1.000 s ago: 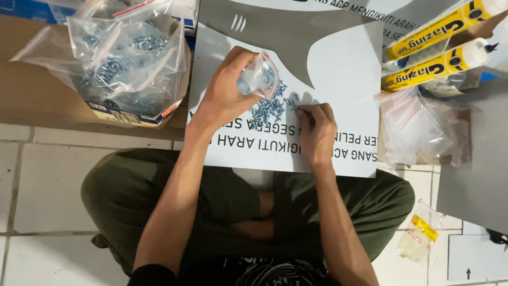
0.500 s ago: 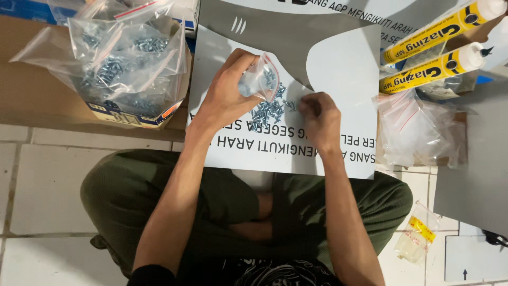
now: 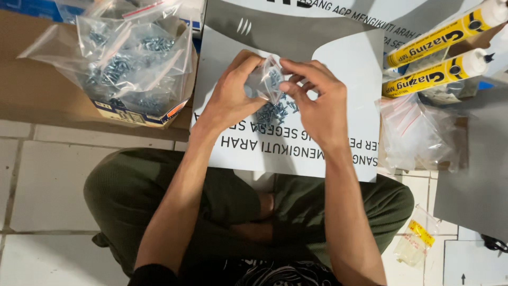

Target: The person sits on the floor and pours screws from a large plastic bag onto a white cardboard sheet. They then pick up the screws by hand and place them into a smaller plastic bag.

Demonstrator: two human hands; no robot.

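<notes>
A small clear plastic bag (image 3: 266, 79) is held above a white printed board (image 3: 344, 69), just over a loose heap of small screws (image 3: 272, 112) lying on that board. The bag is gripped at its left edge by the left hand (image 3: 230, 95), whose fingers are curled shut around it. Half a second ago the right hand (image 3: 317, 103) lay lower, beside the heap; it has since been raised to the bag's mouth, with thumb and fingertips pinched together there. Whether a screw is pinched between them cannot be told, though a few screws appear to be inside the bag already. Filling of the bag is judged to be under way, with most of the heap not yet bagged.

To the left, a cardboard box (image 3: 132, 114) is stuffed with larger clear bags of screws (image 3: 121, 58). To the right, two yellow sealant tubes (image 3: 439, 53) are laid above a pile of empty zip bags (image 3: 418, 132), and a small yellow-labelled packet (image 3: 415, 243) rests on the tiled floor (image 3: 42, 190). Nothing is placed between the hands and the heap; the folded legs in green trousers (image 3: 211, 201) are kept below the board.
</notes>
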